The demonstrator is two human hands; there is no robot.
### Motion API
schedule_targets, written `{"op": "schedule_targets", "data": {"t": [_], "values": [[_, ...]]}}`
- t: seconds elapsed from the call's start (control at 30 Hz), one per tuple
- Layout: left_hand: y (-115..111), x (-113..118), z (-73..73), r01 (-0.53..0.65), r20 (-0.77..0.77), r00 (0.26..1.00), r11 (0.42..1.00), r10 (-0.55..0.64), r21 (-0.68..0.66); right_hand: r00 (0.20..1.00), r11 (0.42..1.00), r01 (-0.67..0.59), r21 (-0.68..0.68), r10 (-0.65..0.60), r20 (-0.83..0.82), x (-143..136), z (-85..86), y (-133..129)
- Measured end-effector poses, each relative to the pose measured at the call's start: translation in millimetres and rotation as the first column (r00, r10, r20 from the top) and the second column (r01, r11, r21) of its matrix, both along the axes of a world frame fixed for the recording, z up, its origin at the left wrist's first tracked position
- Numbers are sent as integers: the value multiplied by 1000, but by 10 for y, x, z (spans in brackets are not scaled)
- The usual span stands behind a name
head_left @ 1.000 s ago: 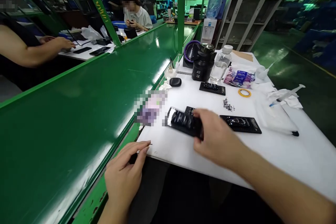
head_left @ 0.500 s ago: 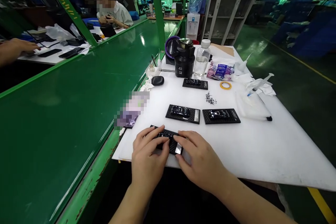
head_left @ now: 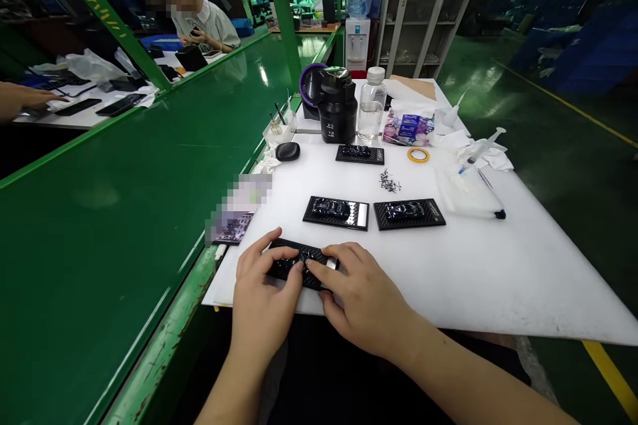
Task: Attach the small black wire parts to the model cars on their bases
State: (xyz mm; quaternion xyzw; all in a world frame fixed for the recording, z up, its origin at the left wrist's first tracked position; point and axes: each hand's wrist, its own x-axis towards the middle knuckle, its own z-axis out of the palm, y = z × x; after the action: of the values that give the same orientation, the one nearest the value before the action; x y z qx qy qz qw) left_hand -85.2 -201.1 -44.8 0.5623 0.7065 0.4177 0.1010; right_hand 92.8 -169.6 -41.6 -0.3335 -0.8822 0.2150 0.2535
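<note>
A dark model car (head_left: 283, 268) on a black base (head_left: 312, 253) lies between your hands at the near edge of the white table (head_left: 488, 279). Your right hand (head_left: 366, 295) grips the base's right end; your left hand (head_left: 262, 289) bends over the car, its grip unclear. Beyond are three similar cars (head_left: 331, 208) and scattered black bits (head_left: 389, 181).

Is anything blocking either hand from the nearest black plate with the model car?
Nothing visible: the right hand holds the black plate at one end, and the left hand is over the model car.
</note>
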Motion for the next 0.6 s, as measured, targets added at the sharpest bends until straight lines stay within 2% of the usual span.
{"op": "schedule_targets", "data": {"t": [0.1, 0.33, 0.6], "values": [[29, -55, 35, 4, 73, 997, 999, 0, -54, 1000, 1000, -1, 10, 1, 18, -5, -4, -9], [75, -79, 53, 16, 67, 998, 991, -7, -136, 997, 996, -5, 86, -2, 79, -49, 0, 0], [122, -121, 49, 22, 103, 995, 984, -3, -178, 976, 984, -32, 176, -7, 217, -143, 86, -31]]}}
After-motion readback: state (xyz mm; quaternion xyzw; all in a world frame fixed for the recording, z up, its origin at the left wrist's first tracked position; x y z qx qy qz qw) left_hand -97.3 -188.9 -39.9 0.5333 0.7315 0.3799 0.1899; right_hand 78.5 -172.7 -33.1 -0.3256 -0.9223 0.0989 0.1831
